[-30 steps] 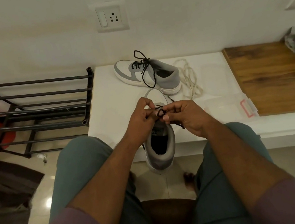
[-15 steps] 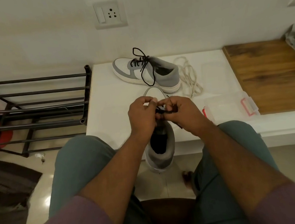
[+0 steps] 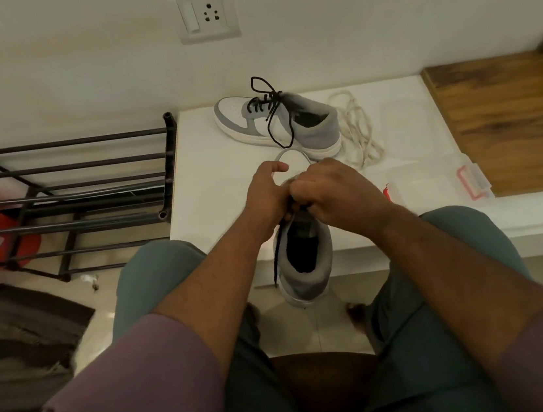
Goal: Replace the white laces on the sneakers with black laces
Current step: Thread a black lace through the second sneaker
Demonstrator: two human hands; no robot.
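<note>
**Both hands at the laces of the near sneaker**

The left hand (image 3: 267, 195) and right hand (image 3: 337, 194) meet knuckle to knuckle over the near sneaker (image 3: 303, 253), fingers curled, pinching its black lace (image 3: 275, 256); one end dangles down the shoe's left side. The far sneaker (image 3: 278, 122), black-laced, lies on the white ledge (image 3: 210, 165) beside the white laces (image 3: 358, 130).

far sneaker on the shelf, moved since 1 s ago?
No. The far sneaker lies in the same spot beside the white laces on the white shelf; only the camera tilted.
</note>
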